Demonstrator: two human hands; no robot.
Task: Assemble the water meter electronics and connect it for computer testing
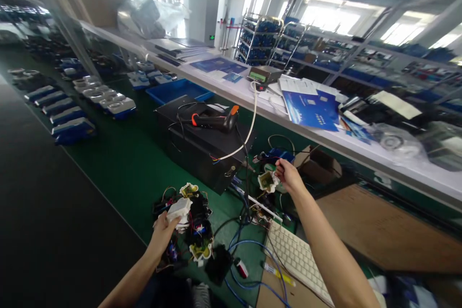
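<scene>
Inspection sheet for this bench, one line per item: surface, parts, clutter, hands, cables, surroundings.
Surface: green bench top, white shelf above it.
Job's things: white case at a pile of wired parts; open white housing by the right hand.
Clutter: black box with a scanner lying on top; keyboard; yellow tube; blue booklets on the shelf.
Grips: left hand holds the white case; right hand has finger and thumb together, anything pinched too small to tell.
Cables: blue cable looped beside the keyboard; white cable drooping from the shelf, coloured wires at its end.
Surroundings: blue-and-white devices to the left; racks behind.
</scene>
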